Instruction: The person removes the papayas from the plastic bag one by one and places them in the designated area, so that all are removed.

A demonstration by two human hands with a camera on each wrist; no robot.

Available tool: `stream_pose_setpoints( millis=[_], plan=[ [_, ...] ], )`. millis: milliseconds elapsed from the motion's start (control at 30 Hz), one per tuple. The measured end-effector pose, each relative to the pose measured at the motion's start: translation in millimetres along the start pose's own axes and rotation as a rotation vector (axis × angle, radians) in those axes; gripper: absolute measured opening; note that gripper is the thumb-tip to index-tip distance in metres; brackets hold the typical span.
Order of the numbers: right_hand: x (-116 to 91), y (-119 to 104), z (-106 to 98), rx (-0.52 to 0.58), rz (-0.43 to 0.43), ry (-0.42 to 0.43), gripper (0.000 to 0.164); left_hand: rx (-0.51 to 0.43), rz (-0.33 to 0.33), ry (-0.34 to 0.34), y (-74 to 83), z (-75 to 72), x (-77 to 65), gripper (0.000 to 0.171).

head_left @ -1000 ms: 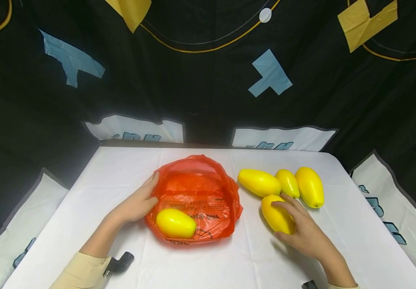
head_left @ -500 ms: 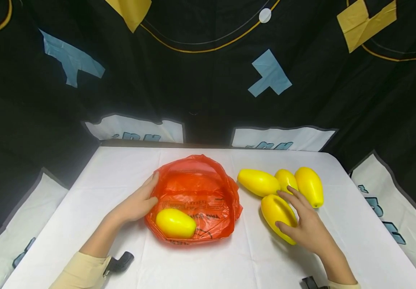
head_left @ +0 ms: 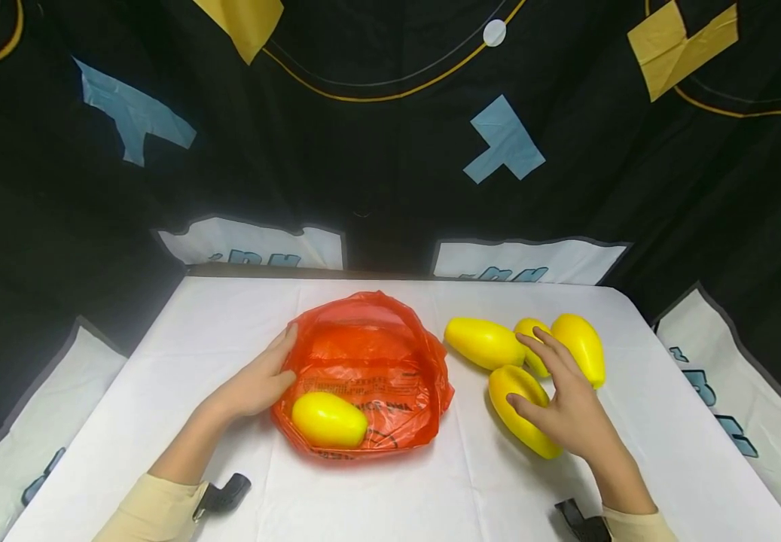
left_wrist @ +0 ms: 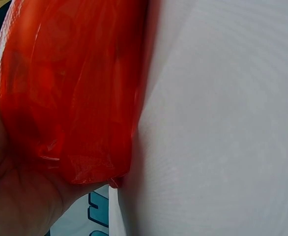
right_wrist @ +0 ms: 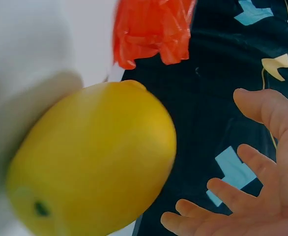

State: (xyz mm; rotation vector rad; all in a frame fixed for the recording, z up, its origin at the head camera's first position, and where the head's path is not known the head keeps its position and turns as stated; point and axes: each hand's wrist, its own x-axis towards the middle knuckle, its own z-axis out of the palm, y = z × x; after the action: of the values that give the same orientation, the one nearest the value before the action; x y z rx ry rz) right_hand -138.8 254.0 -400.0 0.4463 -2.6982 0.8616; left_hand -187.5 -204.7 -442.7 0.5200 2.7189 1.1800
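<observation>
A red plastic bag [head_left: 363,339] stands with its mouth open on the white table, and one yellow mango-like fruit [head_left: 329,420] lies in it. My left hand [head_left: 257,380] rests along the bag's left side, fingers nearly straight. In the left wrist view its palm [left_wrist: 21,196] lies against the red plastic. To the right of the bag, my right hand [head_left: 569,403] hovers with fingers spread over a near yellow fruit [head_left: 512,421] that has a hollow in its side. The right wrist view shows this fruit [right_wrist: 95,157] apart from the fingers.
Behind the near fruit lie a long yellow fruit [head_left: 481,342], a smaller one [head_left: 528,328] partly hidden by my right fingers, and another [head_left: 583,350] on the right. The white table [head_left: 390,504] ends at a dark cloth backdrop [head_left: 376,173].
My right hand has let go of the near fruit and shifted up and away, its fingers now over the smaller fruit behind. The near fruit has turned, showing its hollow. My left hand stays put.
</observation>
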Motion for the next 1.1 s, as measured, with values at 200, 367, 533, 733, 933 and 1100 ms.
stream_pose_setpoints(
  millis=[200, 367, 533, 733, 933, 1100],
  plan=[
    [12.9, -10.3, 0.5, 0.023, -0.03, 0.005, 0.084, -0.009, -0.011, -0.005, -1.3, 0.9, -0.6, 0.075],
    [19.9, -17.4, 0.7, 0.039, -0.028, 0.011, 0.082, -0.002, -0.009, -0.011, -1.6, 1.4, -0.9, 0.075],
    [27.1, -24.3, 1.1, 0.034, -0.021, 0.011, 0.084, 0.001, -0.007, -0.006, -1.3, 0.7, -0.2, 0.075],
    [33.8, -30.9, 2.5, 0.041, -0.046, 0.007, 0.085, -0.003, -0.006, -0.009, 0.4, -0.7, 0.4, 0.075],
    [37.8, -36.0, 4.4, 0.065, -0.087, 0.01, 0.085, 0.003, 0.0, -0.009, 0.2, -0.3, 0.1, 0.075],
    [43.4, -44.5, 5.4, 0.068, -0.103, 0.007, 0.084, 0.001, -0.004, -0.01, 0.2, -0.8, -0.3, 0.075]
  ],
)
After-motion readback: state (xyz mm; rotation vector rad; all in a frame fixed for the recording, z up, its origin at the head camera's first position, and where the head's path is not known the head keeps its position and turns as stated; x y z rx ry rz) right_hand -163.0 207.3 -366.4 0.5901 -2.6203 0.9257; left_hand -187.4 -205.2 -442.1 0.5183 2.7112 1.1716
